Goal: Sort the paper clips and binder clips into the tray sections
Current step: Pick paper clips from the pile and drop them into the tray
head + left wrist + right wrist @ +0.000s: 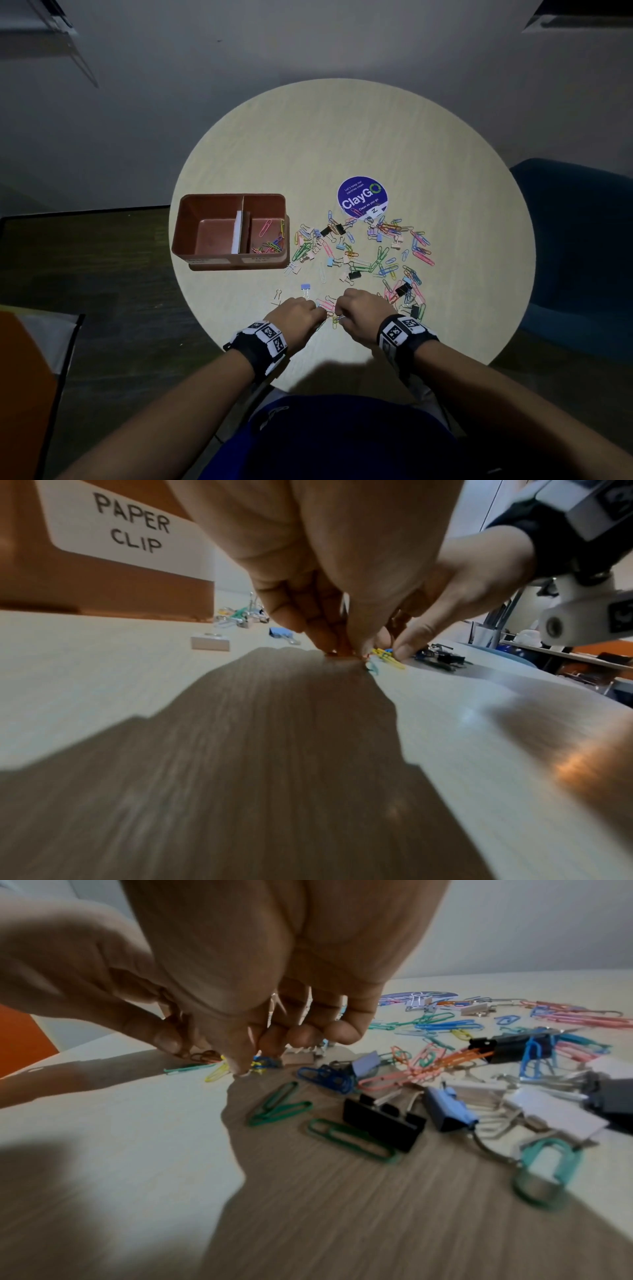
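Observation:
A brown two-section tray (233, 197) stands at the table's left. Its right section, labelled PAPER CLIP (131, 526), holds several coloured paper clips (270, 241); the left section looks bare. A mixed pile of paper clips and binder clips (370, 253) spreads to the tray's right. At the table's near edge my left hand (320, 313) pinches a pinkish paper clip (331, 653) against the tabletop. Close beside it my right hand (339, 317), fingers curled, pinches a small blue and yellow bunch of paper clips (258, 1064). The two hands nearly touch.
A purple round sticker (362, 197) lies behind the pile. A lilac binder clip (305, 287) and a white one (276, 297) lie just beyond my left hand. A black binder clip (383, 1121) and green paper clips (277, 1104) lie under my right wrist. A blue chair (575, 240) stands on the right.

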